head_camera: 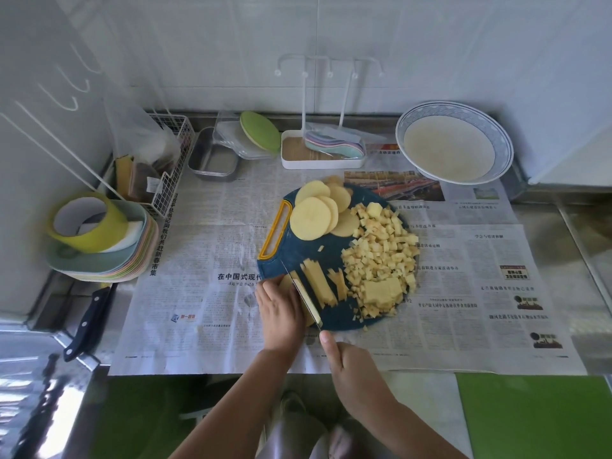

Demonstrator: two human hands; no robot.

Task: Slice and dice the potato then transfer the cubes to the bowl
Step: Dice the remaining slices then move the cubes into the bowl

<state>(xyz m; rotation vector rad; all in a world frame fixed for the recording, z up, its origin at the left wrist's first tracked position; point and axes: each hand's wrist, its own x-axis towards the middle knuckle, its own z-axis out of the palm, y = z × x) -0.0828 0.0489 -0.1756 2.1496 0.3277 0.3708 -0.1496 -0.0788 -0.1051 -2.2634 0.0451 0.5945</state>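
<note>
Potato cubes (381,256) heap along the cutting board's (298,256) right edge, round slices (313,218) at its far edge. Left hand (281,313) curls over a potato piece (285,282) at the near-left edge. Right hand (347,362) grips the knife (306,298), its blade between that piece and cut strips (319,286). Bowl (457,109) sits at the newspaper's (198,260) far-right corner.

This was a home kitchen. A white tiled wall (397,44) backed a steel counter (592,286) spread with newspaper (205,233). A wire basket (172,154) held scouring sponges (123,175). Pastel plates (109,266) stood stacked at the left, with a black-handled knife (89,319) near them. A blue cutting board (298,253) carried cut potato (381,256), with a patterned bowl (506,150) nearby.
</note>
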